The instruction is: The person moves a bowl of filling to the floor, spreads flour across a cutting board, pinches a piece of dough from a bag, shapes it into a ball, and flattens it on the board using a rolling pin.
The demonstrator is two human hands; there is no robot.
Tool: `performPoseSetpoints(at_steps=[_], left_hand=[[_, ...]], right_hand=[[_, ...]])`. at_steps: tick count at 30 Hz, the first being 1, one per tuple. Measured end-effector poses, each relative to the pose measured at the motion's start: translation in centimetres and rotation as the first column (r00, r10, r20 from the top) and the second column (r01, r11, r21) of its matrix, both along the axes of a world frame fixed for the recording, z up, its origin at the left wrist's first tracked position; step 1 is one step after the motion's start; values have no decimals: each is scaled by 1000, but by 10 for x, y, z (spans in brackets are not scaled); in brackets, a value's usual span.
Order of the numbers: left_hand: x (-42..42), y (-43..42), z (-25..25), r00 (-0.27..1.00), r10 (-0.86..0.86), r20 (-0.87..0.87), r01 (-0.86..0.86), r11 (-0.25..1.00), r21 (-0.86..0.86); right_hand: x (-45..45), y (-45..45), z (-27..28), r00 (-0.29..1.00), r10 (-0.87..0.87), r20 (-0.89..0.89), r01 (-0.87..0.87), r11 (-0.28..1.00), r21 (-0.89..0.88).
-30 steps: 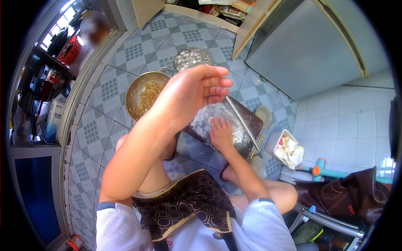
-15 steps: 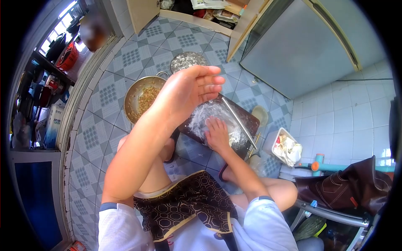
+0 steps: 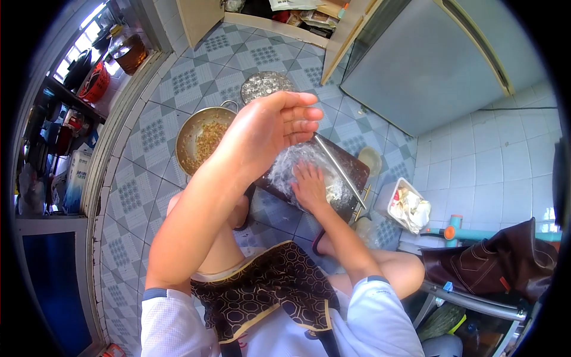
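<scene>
My left hand point(image 3: 282, 122) is raised high in the middle of the view, close to the camera, its fingers stretched out and slightly bent with nothing in them. My right hand point(image 3: 310, 189) lies palm down with spread fingers on a dark board point(image 3: 358, 172) covered in white flour point(image 3: 284, 165). A pale bit shows by its fingertips, but whatever is under the palm is hidden. A thin metallic rolling pin point(image 3: 340, 171) rests slantwise across the board, right of that hand. My left forearm and hand cover the board's far left part.
Beyond my left forearm, a pan point(image 3: 181, 134) of chopped filling point(image 3: 209, 141) stands on the tiled floor. A flour-dusted round tray point(image 3: 266, 85) lies farther off. Right of the board are a small bowl point(image 3: 370, 160) and a white bin point(image 3: 386, 199). A fridge point(image 3: 416, 71) and open cabinet stand behind.
My right hand has slid very slightly on the board, its fingers a little farther forward. My left hand stays raised in almost the same place.
</scene>
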State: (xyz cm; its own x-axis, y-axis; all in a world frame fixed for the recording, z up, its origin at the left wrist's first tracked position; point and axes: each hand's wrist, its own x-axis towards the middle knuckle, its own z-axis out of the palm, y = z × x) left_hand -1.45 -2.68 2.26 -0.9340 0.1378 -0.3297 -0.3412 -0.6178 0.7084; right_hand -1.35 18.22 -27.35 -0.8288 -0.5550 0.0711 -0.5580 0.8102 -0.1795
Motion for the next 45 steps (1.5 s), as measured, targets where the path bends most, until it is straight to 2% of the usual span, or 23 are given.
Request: performPoseSetpoints(at_steps=[1, 7, 8, 11, 12, 13, 14, 16, 17, 19, 21, 23, 25, 27, 28, 30, 35, 38, 40, 41, 43, 45], left_hand=[[0, -1, -2, 1000, -13, -15, 13, 1000, 20], [-6, -21, -23, 991, -103, -83, 114, 983, 145], [-7, -26, -25, 989, -119, -85, 133, 975, 179], [-17, -35, -28, 987, -162, -13, 163, 986, 30], [-26, -34, -30, 984, -165, 71, 169, 984, -54], [-32, -27, -30, 979, -186, 78, 191, 980, -57], [-37, -21, -29, 967, -236, 99, 253, 941, -227], [-51, -13, -42, 910, -395, 126, 398, 750, -528], [-55, -10, -56, 906, -404, 129, 407, 743, -531], [-54, -5, -91, 775, -615, 144, 456, 388, -801], [-52, 1, -134, 700, -700, 140, 423, 249, -871], [-48, 11, -178, 652, -730, 205, 367, 67, -928], [-44, 24, -225, 635, -745, 205, 216, -84, -973], [-43, 41, -256, 667, -743, 52, -14, -83, -996], [-44, 49, -266, 667, -743, 55, -12, -84, -996], [-43, 61, -283, 746, -666, -6, -77, -77, -994], [-44, 63, -285, 783, -621, -37, -47, 0, -999], [-44, 65, -283, 739, -673, 4, 41, 40, -998], [-47, 73, -286, 679, -725, -114, -18, 139, -990], [-51, 79, -288, 677, -728, -109, -13, 136, -991], [-59, 91, -292, 668, -739, -87, 137, 236, -962], [-63, 97, -293, 662, -740, -117, 93, 236, -967]], right_hand=[[0, 0, -3, 1000, -3, 22, 2, 999, 40], [-43, 26, 43, 996, -90, 3, 90, 996, -26], [-50, 40, 59, 997, -62, 56, 58, 996, 65], [-64, 97, 85, 987, 64, 149, -105, 954, 281], [-62, 115, 91, 980, 65, 187, -126, 933, 336], [-59, 132, 96, 980, 44, 193, -108, 937, 332], [-55, 147, 100, 967, 56, 249, -150, 913, 379], [-46, 165, 100, 949, 53, 312, -186, 892, 413], [-40, 170, 98, 948, 1, 317, -119, 927, 354], [-31, 179, 80, 949, -67, 307, 1, 978, 210], [-19, 176, 60, 962, -164, 217, 161, 987, 31], [-11, 167, 48, 941, -227, 250, 239, 971, -16], [-8, 159, 35, 925, -304, 228, 334, 937, -104], [-10, 152, 20, 914, -333, 231, 366, 923, -120], [-12, 150, 14, 911, -343, 231, 379, 915, -135], [-14, 144, 9, 901, -357, 247, 397, 908, -136], [-15, 146, 8, 874, -409, 263, 460, 871, -173], [-11, 154, 19, 812, -457, 364, 541, 824, -171], [-9, 161, 20, 818, -444, 366, 549, 793, -265], [-10, 165, 19, 814, -446, 371, 553, 790, -265], [-4, 170, 17, 807, -457, 374, 575, 754, -317], [-3, 175, 17, 799, -462, 384, 589, 730, -347]])
